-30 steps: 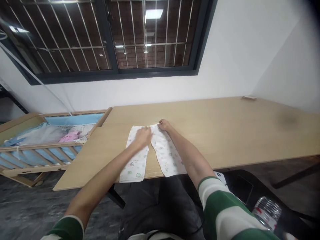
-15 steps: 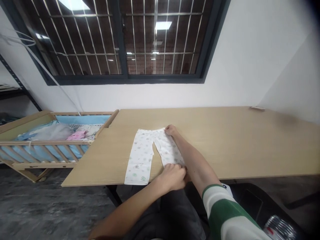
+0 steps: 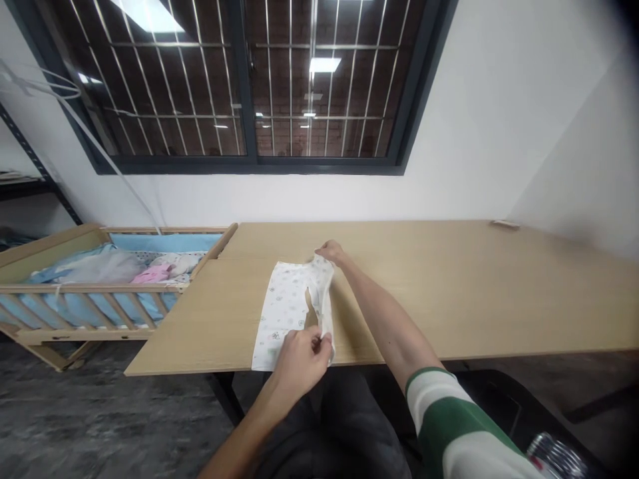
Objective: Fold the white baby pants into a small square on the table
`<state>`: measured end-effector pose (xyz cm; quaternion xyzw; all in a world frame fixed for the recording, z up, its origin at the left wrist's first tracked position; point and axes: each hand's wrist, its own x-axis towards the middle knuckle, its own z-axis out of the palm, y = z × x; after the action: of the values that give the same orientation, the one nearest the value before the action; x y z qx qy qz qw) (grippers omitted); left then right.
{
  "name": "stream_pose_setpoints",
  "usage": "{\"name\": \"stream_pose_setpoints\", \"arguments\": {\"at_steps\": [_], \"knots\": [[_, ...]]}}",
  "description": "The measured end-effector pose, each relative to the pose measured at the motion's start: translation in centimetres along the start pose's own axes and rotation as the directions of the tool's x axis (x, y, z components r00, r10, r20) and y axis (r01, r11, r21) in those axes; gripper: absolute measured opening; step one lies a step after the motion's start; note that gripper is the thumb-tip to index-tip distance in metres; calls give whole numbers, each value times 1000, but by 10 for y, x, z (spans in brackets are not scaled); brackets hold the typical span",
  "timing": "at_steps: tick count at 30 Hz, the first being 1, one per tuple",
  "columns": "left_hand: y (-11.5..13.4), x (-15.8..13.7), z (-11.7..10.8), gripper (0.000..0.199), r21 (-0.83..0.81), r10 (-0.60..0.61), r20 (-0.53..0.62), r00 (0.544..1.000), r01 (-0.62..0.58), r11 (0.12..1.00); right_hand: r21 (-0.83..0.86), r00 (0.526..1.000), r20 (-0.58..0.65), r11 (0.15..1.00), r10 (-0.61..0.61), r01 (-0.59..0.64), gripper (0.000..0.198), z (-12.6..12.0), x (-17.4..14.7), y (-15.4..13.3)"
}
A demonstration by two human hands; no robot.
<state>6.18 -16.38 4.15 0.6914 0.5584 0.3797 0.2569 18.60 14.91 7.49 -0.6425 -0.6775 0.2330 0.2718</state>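
Since the earlier frame, one leg of the white printed baby trousers (image 3: pixel 285 299) has lifted off the tabletop (image 3: pixel 449 286) toward its mate. Left hand (image 3: pixel 303 358) pinches its lower end near the tabletop's front edge; right hand (image 3: pixel 330 251) pinches the waistband farther back, presumably keeping that leg taut. Left of the tabletop: crib (image 3: pixel 164 289). Remotely, I can read no lettering.

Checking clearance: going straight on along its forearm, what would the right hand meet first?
Likely the white wall below the window: from the right hand, holding the printed pants, the line runs over the tabletop to it. Hand height is unclear, so it may brush the tabletop first.
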Motion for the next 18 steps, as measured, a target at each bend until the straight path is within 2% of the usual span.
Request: {"name": "stream_pose_setpoints", "arguments": {"at_steps": [3,7,13,18], "knots": [[-9,-17,-20,37,168,35,-147,989,-10,986,45,1000,9,999,-29,29,24,14,-1,-23],[-23,-32,-35,39,406,22,-285,958,99,909,65,998,33,997,-47,45,22,44,-5,-51],[-52,-41,-49,35,523,-148,-268,952,272,808,15,993,101,998,-54,53,21,88,-14,-78],[-65,-49,-56,34,556,-280,-270,921,387,736,-42,990,137,998,-35,41,16,113,-18,-87]]}}
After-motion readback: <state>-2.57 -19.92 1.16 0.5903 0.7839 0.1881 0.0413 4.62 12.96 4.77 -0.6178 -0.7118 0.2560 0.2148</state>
